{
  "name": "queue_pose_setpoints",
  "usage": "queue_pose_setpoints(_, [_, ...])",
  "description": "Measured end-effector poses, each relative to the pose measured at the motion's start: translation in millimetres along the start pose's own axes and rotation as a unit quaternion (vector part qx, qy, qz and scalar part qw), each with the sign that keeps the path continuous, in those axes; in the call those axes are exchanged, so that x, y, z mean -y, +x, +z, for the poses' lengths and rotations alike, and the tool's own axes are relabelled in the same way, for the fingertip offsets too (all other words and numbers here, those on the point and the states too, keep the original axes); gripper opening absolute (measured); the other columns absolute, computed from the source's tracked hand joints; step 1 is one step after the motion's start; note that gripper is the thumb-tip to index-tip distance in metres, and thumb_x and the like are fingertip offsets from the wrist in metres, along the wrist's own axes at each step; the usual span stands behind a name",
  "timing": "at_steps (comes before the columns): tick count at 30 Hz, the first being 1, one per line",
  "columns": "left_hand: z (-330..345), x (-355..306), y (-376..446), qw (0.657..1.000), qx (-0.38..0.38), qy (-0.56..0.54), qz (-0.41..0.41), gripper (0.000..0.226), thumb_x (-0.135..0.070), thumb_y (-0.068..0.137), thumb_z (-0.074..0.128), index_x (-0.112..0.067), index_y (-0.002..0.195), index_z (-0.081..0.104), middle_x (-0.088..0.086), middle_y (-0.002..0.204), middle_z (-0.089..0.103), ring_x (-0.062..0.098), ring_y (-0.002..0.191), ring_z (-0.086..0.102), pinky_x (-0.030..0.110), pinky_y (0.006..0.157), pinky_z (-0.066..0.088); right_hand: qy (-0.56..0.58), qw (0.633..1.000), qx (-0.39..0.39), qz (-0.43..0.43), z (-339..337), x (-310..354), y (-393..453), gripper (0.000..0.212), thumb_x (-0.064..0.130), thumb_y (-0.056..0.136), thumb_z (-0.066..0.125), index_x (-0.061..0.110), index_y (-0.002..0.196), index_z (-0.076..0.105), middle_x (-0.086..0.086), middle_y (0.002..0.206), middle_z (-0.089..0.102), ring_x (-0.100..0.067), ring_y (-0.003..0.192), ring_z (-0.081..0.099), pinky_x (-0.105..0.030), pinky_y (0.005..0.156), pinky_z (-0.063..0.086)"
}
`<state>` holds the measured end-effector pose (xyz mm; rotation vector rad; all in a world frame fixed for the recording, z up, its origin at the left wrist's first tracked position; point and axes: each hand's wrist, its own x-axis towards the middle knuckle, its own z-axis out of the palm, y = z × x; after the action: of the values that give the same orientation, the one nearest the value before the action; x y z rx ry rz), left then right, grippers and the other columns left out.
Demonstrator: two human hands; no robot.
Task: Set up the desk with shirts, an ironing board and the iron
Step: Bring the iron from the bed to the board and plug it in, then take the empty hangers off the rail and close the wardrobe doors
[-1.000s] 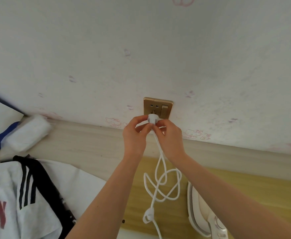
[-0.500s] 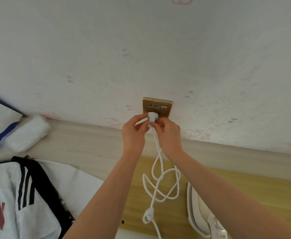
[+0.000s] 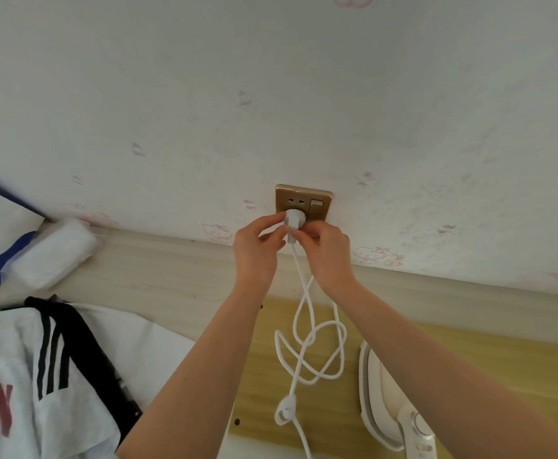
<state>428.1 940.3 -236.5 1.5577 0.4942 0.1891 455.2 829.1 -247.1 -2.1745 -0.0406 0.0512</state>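
Fingers (image 3: 272, 230) of both hands pinch the white plug (image 3: 293, 220), now pressed up against the gold socket (image 3: 303, 203) rather than below it; the iron (image 3: 388, 405) on the table looks nearly powered.

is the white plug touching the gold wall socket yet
Touching: in the head view the plug, pinched by the left hand and right hand, sits against the socket plate's lower face with no gap.
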Motion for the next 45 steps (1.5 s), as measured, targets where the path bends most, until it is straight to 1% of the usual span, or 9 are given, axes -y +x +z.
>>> queue_pose_setpoints(7, [-3,0,-2,0.999,0.010,0.039,0.021,0.025,-0.015,0.090,0.065,-0.023,0.113,0.071,-0.010,0.106,0.072,0.003,0.094,0.068,0.036,0.092,0.055,-0.026,0.999,0.019,0.007,-7,7,0,0.023,0.035,0.090,0.061,0.013,0.095,0.068,0.005,0.082,0.067,-0.012,0.077,0.063,-0.012,0.060,0.038])
queue_pose_setpoints(12, [-7,-5,-9,0.993,0.027,0.113,0.035,0.030,-0.014,0.092,0.061,-0.024,0.119,0.067,-0.007,0.115,0.069,0.006,0.098,0.066,0.034,0.096,0.051,-0.057,0.998,0.023,0.016,-19,11,-10,0.028,0.034,0.094,0.053,0.014,0.110,0.063,-0.003,0.102,0.071,-0.018,0.092,0.065,-0.023,0.073,0.041])
queue_pose_setpoints(18, [-15,4,-42,0.985,0.034,0.157,0.057,0.021,-0.022,0.092,0.062,-0.023,0.112,0.068,-0.008,0.099,0.071,0.006,0.089,0.066,0.038,0.087,0.056,-0.060,0.997,0.041,0.035,-40,4,-55,0.038,0.039,0.097,0.047,0.013,0.123,0.055,-0.005,0.113,0.067,-0.018,0.099,0.062,-0.023,0.080,0.040])
queue_pose_setpoints(22, [-20,10,-77,0.965,0.069,0.230,0.108,0.019,-0.023,0.092,0.061,-0.021,0.109,0.069,-0.012,0.093,0.068,-0.003,0.085,0.061,0.020,0.086,0.051,-0.087,0.995,0.046,0.022,-62,0,-97,0.037,0.036,0.098,0.045,0.013,0.127,0.052,-0.004,0.115,0.066,-0.019,0.105,0.060,-0.027,0.086,0.044])
queue_pose_setpoints(25, [-22,13,-101,0.946,0.089,0.281,0.135,0.020,-0.023,0.092,0.061,-0.020,0.110,0.069,-0.011,0.093,0.069,-0.003,0.082,0.061,0.001,0.074,0.043,-0.128,0.990,0.052,0.013,-78,-6,-130,0.036,0.034,0.099,0.043,0.013,0.128,0.050,-0.002,0.116,0.065,-0.020,0.108,0.059,-0.032,0.088,0.046])
queue_pose_setpoints(27, [-22,15,-118,0.935,0.106,0.304,0.149,0.021,-0.023,0.092,0.061,-0.020,0.111,0.069,-0.010,0.092,0.070,0.000,0.083,0.063,0.005,0.075,0.047,-0.155,0.986,0.056,0.011,-86,-13,-151,0.037,0.033,0.099,0.042,0.015,0.130,0.048,-0.001,0.116,0.065,-0.020,0.108,0.058,-0.034,0.088,0.046])
queue_pose_setpoints(31, [-18,18,-156,0.906,0.133,0.355,0.190,0.022,-0.022,0.094,0.056,-0.022,0.114,0.067,-0.005,0.100,0.070,0.009,0.090,0.064,0.030,0.085,0.053,-0.204,0.978,0.052,0.011,-100,-34,-191,0.037,0.036,0.098,0.039,0.019,0.129,0.047,0.001,0.112,0.064,-0.020,0.105,0.058,-0.036,0.085,0.049])
queue_pose_setpoints(34, [-16,21,-188,0.877,0.148,0.397,0.228,0.021,-0.022,0.094,0.054,-0.024,0.111,0.067,-0.006,0.099,0.068,0.013,0.091,0.063,0.033,0.080,0.052,-0.230,0.972,0.049,0.006,-110,-44,-221,0.038,0.036,0.098,0.038,0.018,0.131,0.045,-0.001,0.116,0.061,-0.021,0.110,0.053,-0.038,0.088,0.048])
queue_pose_setpoints(45, [4,57,-334,0.838,0.215,0.399,0.304,0.020,-0.017,0.091,0.060,-0.016,0.109,0.069,0.002,0.099,0.070,0.021,0.091,0.064,0.038,0.074,0.054,-0.248,0.968,-0.007,0.041,-166,-109,-380,0.036,0.032,0.100,0.040,0.016,0.132,0.043,-0.002,0.121,0.057,-0.019,0.113,0.049,-0.031,0.085,0.045])
